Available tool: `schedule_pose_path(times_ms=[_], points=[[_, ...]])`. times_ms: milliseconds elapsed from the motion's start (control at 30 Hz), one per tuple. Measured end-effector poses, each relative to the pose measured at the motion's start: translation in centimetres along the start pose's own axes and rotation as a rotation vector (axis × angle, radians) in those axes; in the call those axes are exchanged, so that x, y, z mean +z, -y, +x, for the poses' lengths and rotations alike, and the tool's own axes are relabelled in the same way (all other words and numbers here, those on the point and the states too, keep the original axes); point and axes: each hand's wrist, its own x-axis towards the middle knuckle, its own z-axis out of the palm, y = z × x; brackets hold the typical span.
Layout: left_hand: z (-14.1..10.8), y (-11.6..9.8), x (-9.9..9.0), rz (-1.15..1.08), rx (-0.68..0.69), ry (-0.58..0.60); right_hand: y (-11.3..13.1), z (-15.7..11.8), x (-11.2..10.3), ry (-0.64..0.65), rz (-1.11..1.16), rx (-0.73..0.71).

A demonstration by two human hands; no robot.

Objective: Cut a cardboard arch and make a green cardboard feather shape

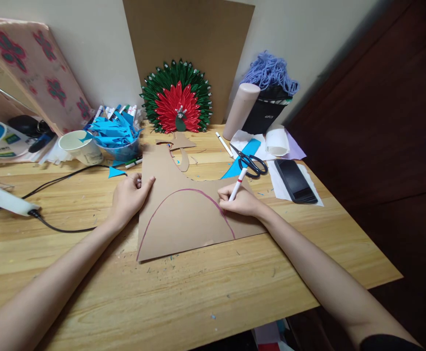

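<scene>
A brown cardboard sheet (183, 224) lies flat on the table in front of me, its far edge cut into a curve. A purple-red arch line is drawn across it. My right hand (242, 201) rests on the sheet's right part, closed around a white marker (238, 184) with a red band; the fingers hide its tip, which is near the line. At the left edge, my left hand (128, 196) grips the cardboard, thumb on top and fingers curled at the side. Small cardboard offcuts (184, 160) lie just beyond the curved edge.
Black-handled scissors (254, 168) lie over a blue strip, near a phone (295, 181). Behind stand a red-and-green fan-shaped ornament (178, 100) and a pale cylinder (241, 111). At left are a tub of blue pieces (117, 139), a paper cup (81, 147) and a corded white tool (6, 199).
</scene>
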Motion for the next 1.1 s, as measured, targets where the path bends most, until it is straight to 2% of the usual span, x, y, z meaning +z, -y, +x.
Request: schedule_pose_path(times_ms=[567, 833, 967, 1100], points=[[0.1, 0.1, 0.1, 0.003, 0.019, 0.005, 0.2, -0.5, -0.4, 0.219, 0.019, -0.031], [0.1, 0.0, 0.1, 0.027, 0.005, 0.002, 0.0, -0.4, -0.6, 0.274, -0.039, -0.064], [0.1, 0.0, 0.1, 0.028, 0.004, -0.001, -0.2, -0.9, -0.3, 0.228, -0.022, -0.043], [0.2, 0.0, 0.1, 0.03, 0.005, -0.003, -0.3, -2.7, 0.5, 0.013, -0.011, 0.024]])
